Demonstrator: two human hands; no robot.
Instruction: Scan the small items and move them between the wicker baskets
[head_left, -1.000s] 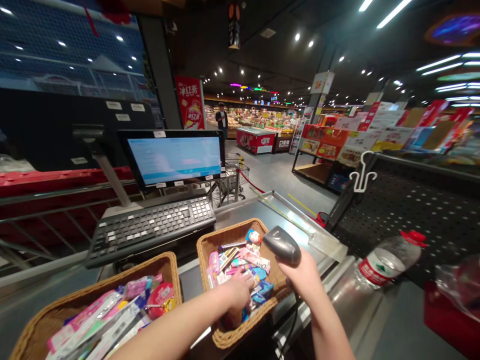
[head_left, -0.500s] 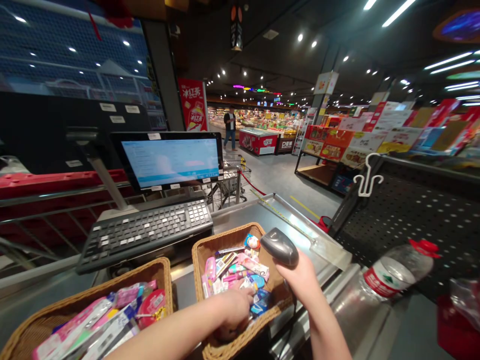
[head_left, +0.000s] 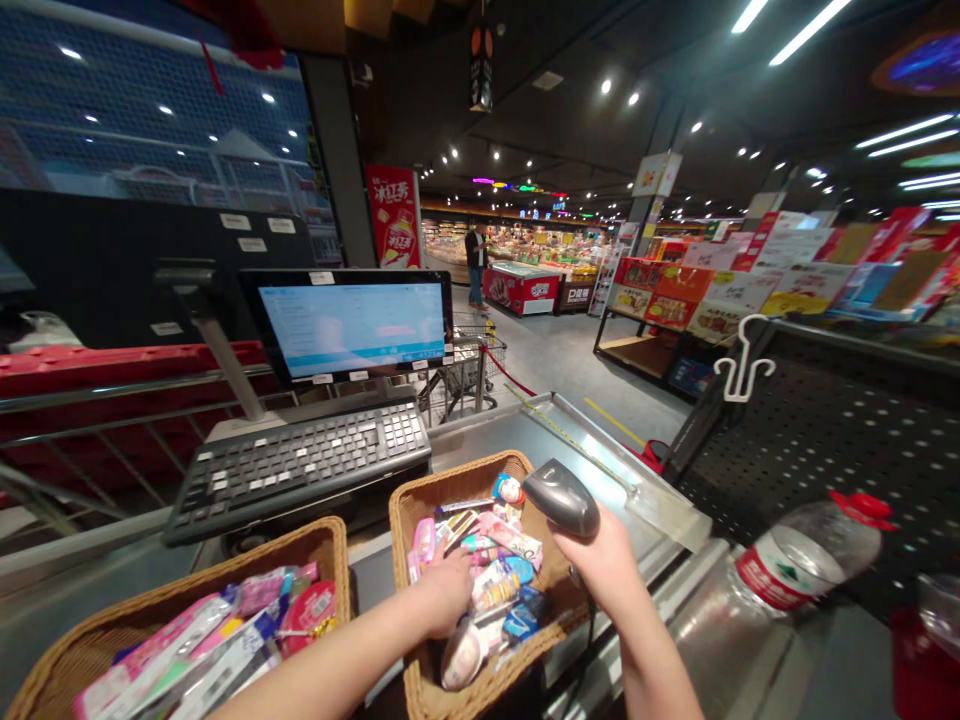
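My right hand [head_left: 598, 560] is wrapped round the handle of a dark grey barcode scanner [head_left: 561, 495], held over the right side of a wicker basket [head_left: 397, 520]. Inside that basket lies a jumble of small packaged goods, among them a pink pack [head_left: 423, 543], a blue packet [head_left: 523, 613] and a rounded pale item [head_left: 462, 655]. My left hand [head_left: 448, 590] reaches in from the left and rests on the goods, fingers apart and touching the packs. A second wicker basket [head_left: 339, 560] at the lower left holds flat packages and a round red container [head_left: 309, 615].
Behind the baskets stand a black keyboard [head_left: 300, 460] and a monitor [head_left: 352, 325]. A large plastic bottle with a red cap [head_left: 795, 565] is on the right, near a black perforated panel [head_left: 847, 430] with a white hook [head_left: 744, 365]. A person [head_left: 476, 262] stands far back.
My left hand has shifted left and back across the basket, uncovering the pale rounded item and packs at its front. My right hand still holds the scanner in nearly the same place.
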